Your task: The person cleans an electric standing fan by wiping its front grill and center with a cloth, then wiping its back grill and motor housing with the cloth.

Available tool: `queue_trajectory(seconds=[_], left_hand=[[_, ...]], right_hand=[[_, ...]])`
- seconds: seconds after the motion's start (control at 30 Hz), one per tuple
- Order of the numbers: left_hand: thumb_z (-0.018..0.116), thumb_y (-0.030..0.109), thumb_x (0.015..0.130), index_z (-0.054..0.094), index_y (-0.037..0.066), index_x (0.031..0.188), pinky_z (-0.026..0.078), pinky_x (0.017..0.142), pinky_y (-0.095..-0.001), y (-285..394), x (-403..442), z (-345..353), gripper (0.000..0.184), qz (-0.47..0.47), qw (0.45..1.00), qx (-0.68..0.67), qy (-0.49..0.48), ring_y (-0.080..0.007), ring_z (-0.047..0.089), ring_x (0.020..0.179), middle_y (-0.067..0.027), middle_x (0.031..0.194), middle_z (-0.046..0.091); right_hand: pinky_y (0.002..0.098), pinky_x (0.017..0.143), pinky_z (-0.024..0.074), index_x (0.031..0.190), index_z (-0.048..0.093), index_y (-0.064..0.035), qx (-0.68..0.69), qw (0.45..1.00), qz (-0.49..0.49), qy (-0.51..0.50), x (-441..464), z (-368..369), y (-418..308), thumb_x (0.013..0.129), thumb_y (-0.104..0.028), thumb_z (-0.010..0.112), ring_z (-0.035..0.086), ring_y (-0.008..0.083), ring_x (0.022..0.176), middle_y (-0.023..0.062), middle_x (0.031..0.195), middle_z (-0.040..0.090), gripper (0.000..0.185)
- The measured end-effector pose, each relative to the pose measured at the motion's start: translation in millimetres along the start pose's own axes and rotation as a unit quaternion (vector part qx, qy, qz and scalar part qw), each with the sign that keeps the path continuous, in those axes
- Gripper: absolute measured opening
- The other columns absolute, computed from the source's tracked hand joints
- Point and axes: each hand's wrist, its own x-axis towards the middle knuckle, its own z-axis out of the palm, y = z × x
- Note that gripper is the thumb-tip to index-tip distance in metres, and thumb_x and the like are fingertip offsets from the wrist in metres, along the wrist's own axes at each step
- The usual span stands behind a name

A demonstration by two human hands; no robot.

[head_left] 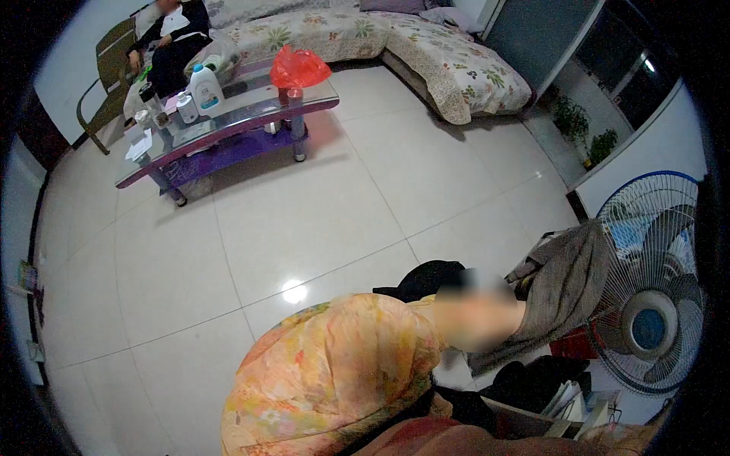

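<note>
Step in hand seems handling of dark grey woven cloth (566, 285), draped beside blue-rimmed wire-caged fan (648, 328). Left hand (480, 313), past yellow-orange floral fabric sleeve (334, 365), blurred; I can't tell grip. Right hand unseen. Next move calls for clear finger view.

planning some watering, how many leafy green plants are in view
2: one leafy green plant below the dark window at right, another leafy green plant lower and farther right. More may be hidden behind the white wall.
</note>
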Motion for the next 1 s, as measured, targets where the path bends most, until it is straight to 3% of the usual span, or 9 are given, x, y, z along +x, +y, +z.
queue_trajectory(seconds=[0.27,0.37,0.4,0.43,0.6,0.73,0.83,0.97,1.0], left_hand=[[0.051,0.018,0.083,0.038,0.003,0.137,0.030,0.108,-0.0480,12,-45,-2,0.057,-0.002,0.999,0.010,-0.040,-0.0359,0.037,0.129,-0.0202,0.140,0.038],[0.051,0.018,0.083,0.038,0.003,0.137,0.030,0.108,-0.0479,12,-64,-2,0.056,-0.004,0.997,-0.003,-0.076,-0.0359,0.037,0.129,-0.0201,0.140,0.038],[0.051,0.018,0.084,0.038,0.003,0.136,0.030,0.108,-0.0479,13,-69,0,0.056,-0.004,0.996,-0.007,-0.093,-0.0358,0.037,0.129,-0.0200,0.139,0.038],[0.051,0.018,0.084,0.038,0.004,0.136,0.030,0.108,-0.0478,13,-73,-1,0.056,0.000,0.994,-0.011,-0.107,-0.0358,0.037,0.129,-0.0200,0.139,0.038],[0.052,0.018,0.084,0.039,0.004,0.136,0.030,0.108,-0.0477,27,-70,23,0.056,0.036,0.987,-0.035,-0.152,-0.0357,0.037,0.129,-0.0198,0.139,0.039],[0.052,0.019,0.084,0.039,0.004,0.136,0.031,0.108,-0.0476,45,-70,37,0.056,0.054,0.984,-0.050,-0.160,-0.0356,0.037,0.128,-0.0197,0.139,0.039],[0.052,0.019,0.084,0.039,0.004,0.136,0.031,0.108,-0.0475,58,-65,53,0.056,0.071,0.982,-0.058,-0.164,-0.0355,0.037,0.128,-0.0196,0.139,0.039],[0.052,0.019,0.084,0.039,0.004,0.136,0.031,0.108,-0.0474,70,-58,64,0.055,0.089,0.980,-0.066,-0.164,-0.0354,0.038,0.128,-0.0194,0.138,0.039],[0.052,0.019,0.084,0.040,0.004,0.136,0.031,0.108,-0.0473,71,-59,66,0.055,0.090,0.980,-0.065,-0.165,-0.0353,0.038,0.128,-0.0194,0.138,0.039]], right_hand=[[0.0418,0.083,0.0469,0.112,0.059,0.0031,0.278,0.946,-0.007,-0.164,-9,195,-58,0.093,-0.022,0.050,0.058,0.0336,0.097,0.0199,0.108,0.062,0.033],[0.0407,0.083,0.0476,0.117,0.057,0.0010,0.207,0.920,0.083,-0.322,-2,212,-71,0.092,-0.021,0.052,0.059,0.0314,0.099,0.0182,0.111,0.062,0.034],[0.0365,0.083,0.0484,0.119,0.056,-0.0011,0.093,0.980,-0.157,-0.075,-28,243,-54,0.093,-0.023,0.051,0.060,0.0282,0.098,0.0157,0.112,0.062,0.034],[0.0362,0.087,0.0471,0.120,0.055,-0.0022,0.014,0.977,-0.102,-0.186,-18,236,-64,0.094,-0.023,0.049,0.059,0.0267,0.102,0.0150,0.114,0.061,0.034],[0.0359,0.102,0.0354,0.132,0.046,-0.0014,0.421,0.840,0.233,-0.250,13,158,-102,0.098,-0.023,0.034,0.051,0.0258,0.117,0.0116,0.127,0.055,0.042],[0.0385,0.103,0.0352,0.125,0.051,0.0031,0.423,0.850,0.172,-0.261,19,155,-100,0.100,-0.028,0.028,0.051,0.0279,0.117,0.0136,0.123,0.057,0.046],[0.0424,0.091,0.0426,0.119,0.051,0.0010,0.446,0.738,0.404,-0.305,35,119,-112,0.094,-0.038,0.041,0.059,0.0338,0.098,0.0235,0.104,0.061,0.048],[0.0401,0.083,0.0432,0.095,0.062,0.0030,0.443,0.851,0.203,-0.197,29,129,-116,0.095,-0.050,0.032,0.060,0.0345,0.091,0.0210,0.093,0.065,0.060],[0.0400,0.086,0.0430,0.102,0.061,0.0016,0.485,0.761,0.346,-0.256,30,120,-116,0.095,-0.049,0.033,0.060,0.0355,0.096,0.0217,0.100,0.064,0.058]])
